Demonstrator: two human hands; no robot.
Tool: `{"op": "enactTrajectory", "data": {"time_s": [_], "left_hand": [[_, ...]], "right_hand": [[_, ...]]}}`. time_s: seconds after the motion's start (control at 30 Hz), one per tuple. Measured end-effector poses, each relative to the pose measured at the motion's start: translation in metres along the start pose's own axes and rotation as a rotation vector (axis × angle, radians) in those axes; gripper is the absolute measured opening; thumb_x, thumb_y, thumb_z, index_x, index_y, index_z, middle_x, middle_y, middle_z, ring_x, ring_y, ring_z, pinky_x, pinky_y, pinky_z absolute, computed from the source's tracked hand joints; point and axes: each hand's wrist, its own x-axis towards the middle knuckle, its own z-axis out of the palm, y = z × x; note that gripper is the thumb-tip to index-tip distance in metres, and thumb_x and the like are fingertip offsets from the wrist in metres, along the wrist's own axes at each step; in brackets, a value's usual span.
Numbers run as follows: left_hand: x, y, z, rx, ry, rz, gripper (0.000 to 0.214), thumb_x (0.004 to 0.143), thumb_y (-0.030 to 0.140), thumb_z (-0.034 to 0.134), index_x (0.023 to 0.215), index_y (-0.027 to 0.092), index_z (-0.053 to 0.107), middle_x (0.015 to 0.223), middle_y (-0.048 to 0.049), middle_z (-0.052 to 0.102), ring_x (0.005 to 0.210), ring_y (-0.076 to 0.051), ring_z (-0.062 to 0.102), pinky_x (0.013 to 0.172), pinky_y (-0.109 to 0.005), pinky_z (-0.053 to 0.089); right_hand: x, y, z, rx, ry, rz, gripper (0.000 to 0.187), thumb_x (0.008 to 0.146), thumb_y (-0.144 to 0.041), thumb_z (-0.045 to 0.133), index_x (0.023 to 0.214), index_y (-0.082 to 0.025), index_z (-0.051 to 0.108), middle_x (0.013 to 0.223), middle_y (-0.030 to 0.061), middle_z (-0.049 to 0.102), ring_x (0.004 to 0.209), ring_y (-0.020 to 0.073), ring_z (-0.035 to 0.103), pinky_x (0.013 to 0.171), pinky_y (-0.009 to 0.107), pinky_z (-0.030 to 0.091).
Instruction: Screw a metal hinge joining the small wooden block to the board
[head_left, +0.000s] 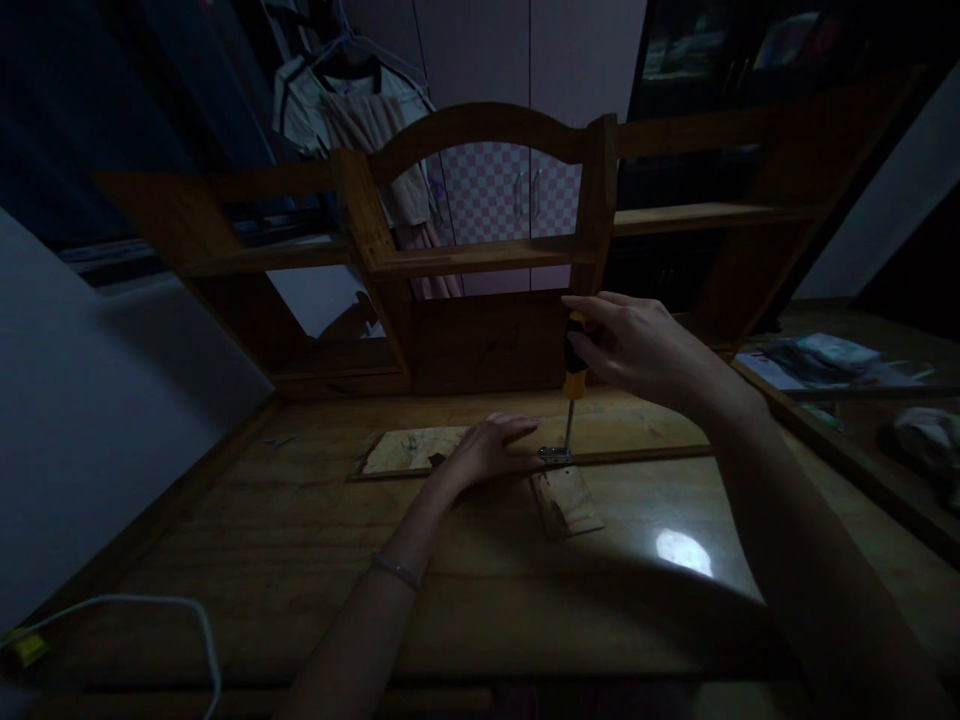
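Note:
My right hand [637,345] is closed round the black and yellow handle of a screwdriver [574,385], held upright. Its tip meets a small metal bracket [555,455] at the edge of a long pale wooden board [409,450] that lies flat on the wooden floor. My left hand [487,450] lies flat on that board, fingers stretched out beside the bracket, pressing down. A small wooden block [568,500] sits just in front of the bracket. The light is dim.
A wooden shelf frame with an arched top [480,130] stands right behind the board. A white cable [150,610] curls at the lower left. Papers and bags [817,360] lie at the right. Clothes hang on a hanger [360,100] at the back.

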Motion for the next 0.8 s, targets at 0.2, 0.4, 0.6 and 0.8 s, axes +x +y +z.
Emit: {"op": "enactTrajectory", "data": {"time_s": [0.2, 0.4, 0.6, 0.8], "left_hand": [[-0.004, 0.001, 0.002, 0.096, -0.029, 0.003, 0.064, 0.080, 0.055, 0.070, 0.134, 0.024, 0.055, 0.138, -0.0087, 0.055, 0.126, -0.026, 0.052, 0.107, -0.042, 0.041], [-0.008, 0.010, -0.006, 0.269, -0.078, 0.108, 0.061, 0.084, 0.045, 0.070, 0.138, 0.026, 0.049, 0.146, -0.0074, 0.046, 0.133, -0.025, 0.045, 0.111, -0.040, 0.037], [-0.010, 0.019, -0.004, 0.473, -0.195, 0.211, 0.052, 0.094, 0.021, 0.055, 0.144, 0.027, 0.039, 0.136, -0.0066, 0.056, 0.120, -0.021, 0.058, 0.098, -0.035, 0.049], [-0.021, 0.011, 0.006, 0.586, -0.194, 0.322, 0.050, 0.096, 0.009, 0.045, 0.144, 0.018, 0.037, 0.142, -0.0116, 0.051, 0.128, -0.022, 0.052, 0.101, -0.037, 0.049]], "right_hand": [[0.000, 0.003, 0.004, -0.032, 0.025, 0.023, 0.044, 0.092, -0.032, 0.053, 0.132, -0.015, 0.058, 0.113, 0.0120, 0.066, 0.090, 0.0241, 0.063, 0.078, 0.036, 0.049], [0.001, 0.003, 0.004, -0.038, 0.018, 0.027, 0.044, 0.093, -0.033, 0.052, 0.133, -0.014, 0.057, 0.115, 0.0127, 0.065, 0.091, 0.0241, 0.063, 0.077, 0.034, 0.049], [0.001, 0.003, 0.005, -0.050, 0.019, 0.028, 0.044, 0.092, -0.031, 0.052, 0.133, -0.014, 0.056, 0.117, 0.0131, 0.064, 0.091, 0.0243, 0.063, 0.078, 0.035, 0.048], [0.002, 0.003, 0.004, -0.060, 0.017, 0.022, 0.045, 0.092, -0.031, 0.051, 0.133, -0.013, 0.056, 0.116, 0.0141, 0.064, 0.092, 0.0255, 0.062, 0.077, 0.036, 0.048]]}}
